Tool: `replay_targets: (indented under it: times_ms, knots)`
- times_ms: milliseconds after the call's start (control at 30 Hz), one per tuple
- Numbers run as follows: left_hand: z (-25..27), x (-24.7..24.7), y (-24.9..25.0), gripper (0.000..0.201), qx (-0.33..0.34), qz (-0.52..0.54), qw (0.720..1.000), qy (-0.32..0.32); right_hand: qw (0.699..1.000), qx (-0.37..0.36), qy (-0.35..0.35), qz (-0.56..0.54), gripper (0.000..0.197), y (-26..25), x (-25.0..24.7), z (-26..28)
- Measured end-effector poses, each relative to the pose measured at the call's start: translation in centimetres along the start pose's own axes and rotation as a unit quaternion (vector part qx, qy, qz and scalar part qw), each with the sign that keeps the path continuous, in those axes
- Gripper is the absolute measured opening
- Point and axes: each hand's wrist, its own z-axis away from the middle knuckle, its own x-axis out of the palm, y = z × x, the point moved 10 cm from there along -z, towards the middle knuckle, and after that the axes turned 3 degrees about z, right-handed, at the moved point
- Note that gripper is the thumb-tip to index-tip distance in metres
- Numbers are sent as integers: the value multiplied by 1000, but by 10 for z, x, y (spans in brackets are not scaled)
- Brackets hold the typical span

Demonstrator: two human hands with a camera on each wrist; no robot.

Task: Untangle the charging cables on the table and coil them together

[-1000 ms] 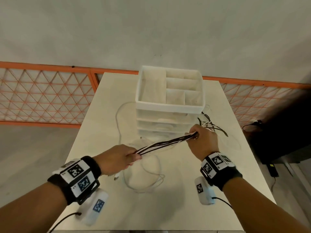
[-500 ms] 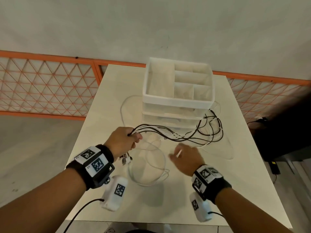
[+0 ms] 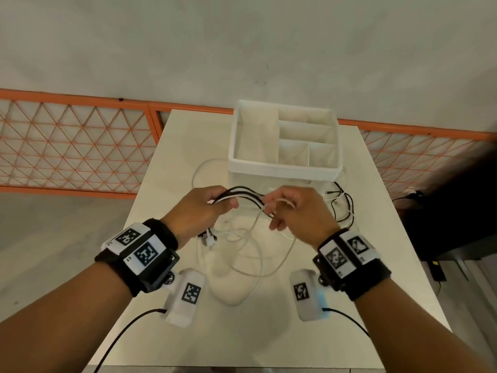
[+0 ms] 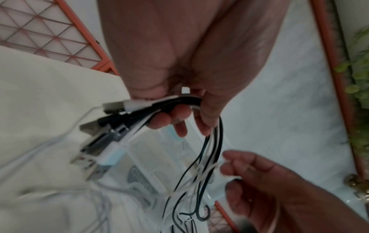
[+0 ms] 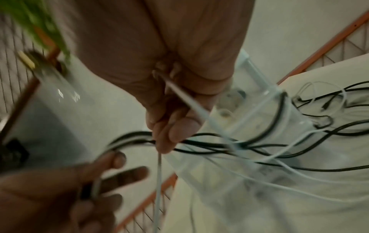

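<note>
We see a smooth white table [image 3: 363, 224] with straight edges. On its far part stands a white plastic drawer box [image 3: 282, 168] with a square open top split into small boxes.

Our left hand [image 3: 200, 208] is closed tight around a bunch of charging cables [image 3: 247, 195], some black and some white. They are thin, round and bendy. In the left wrist view the flat metal plugs [image 4: 99, 130] stick out of the fist, side by side. Our right hand [image 3: 298, 208] has its fingers curled around one thin white cable [image 5: 191, 104], and the black cables run just past its fingertips. The bunch hangs in a short bow between the two hands, above the table in front of the drawer box. More white cable lies in loose rings [image 3: 242, 259] on the table under our hands, and black loops [image 3: 344, 205] lie to the right beside the box.

Half a second ago our right hand was lower and held no cable, with the bunch sagging far to the right. Now it has come up close to the left hand. One second ago the hands were wide apart, pulling the bunch straight.
</note>
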Motion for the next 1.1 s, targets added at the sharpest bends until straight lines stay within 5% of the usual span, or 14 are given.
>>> replay_targets:
  times_ms: [167, 267, 367, 533, 700, 900, 1000, 1100]
  knots:
    - [-2, 33, 21, 15, 27, 112, 990, -83, 990, -70, 70, -100, 21, -51, -36, 5]
    - [-6, 37, 13, 14, 17, 149, 986, -74, 981, -90, 117, -126, 20, -60, -64, 10]
    - [-12, 26, 5, 16, -5, 159, 987, -33, 978, -117, 120, -128, 19, -69, -79, 17]
    - [-14, 23, 6, 14, -32, 63, 996, -54, 970, -160, 131, -127, 16, -84, -97, 25]
    - [-9, 43, 29, 17, -18, 123, 986, -111, 975, -160, 93, -125, 16, -87, -79, 26]
    - [-8, 56, 29, 16, -42, 203, 971, -118, 966, -183, 163, -88, 15, -90, -98, 25]
    - [-11, 38, 31, 12, -21, 244, 967, -77, 974, -134, 182, -13, 18, -54, -117, 18]
    - [-12, 17, 36, 13, -12, 273, 960, -58, 980, 30, 157, 117, 12, 29, -122, 10]
